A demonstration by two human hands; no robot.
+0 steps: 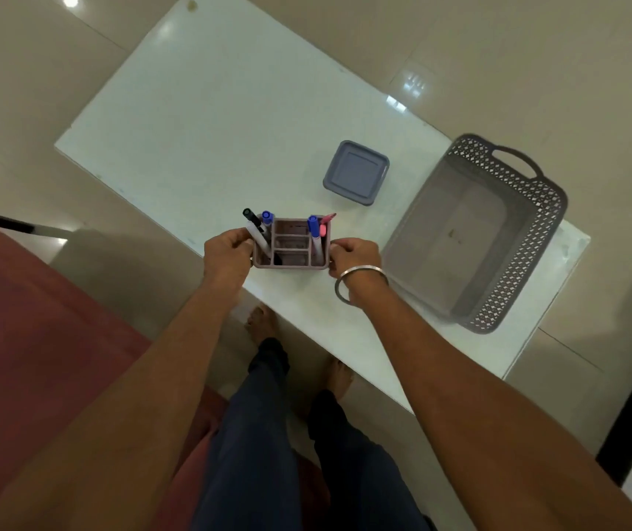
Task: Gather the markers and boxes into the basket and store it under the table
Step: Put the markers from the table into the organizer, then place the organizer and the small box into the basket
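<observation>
Gripping from both sides, the person has the compartmented marker holder (291, 243) pinched between two hands near the front edge of the white table (199, 120). The left hand (228, 249) is closed on the holder's left wall, the right hand (354, 256) closed on its right wall, a metal bangle (360, 287) circling that wrist. Inside the holder, a black marker (252, 220) and a blue marker (266, 218) lean in the left compartment, while another blue marker (313, 228) and a pink marker (325, 221) stand in the right one; the middle cells look bare. Behind and to the right, a lidded grey box (356, 172) sits flat on the table, apart from the holder. Further right, the grey lattice basket (529, 239) waits at the table's right end, open and holding nothing visible. Only bare tabletop lies between the holder and the basket's near wall. A red cloth surface (38, 339) fills the lower left.
</observation>
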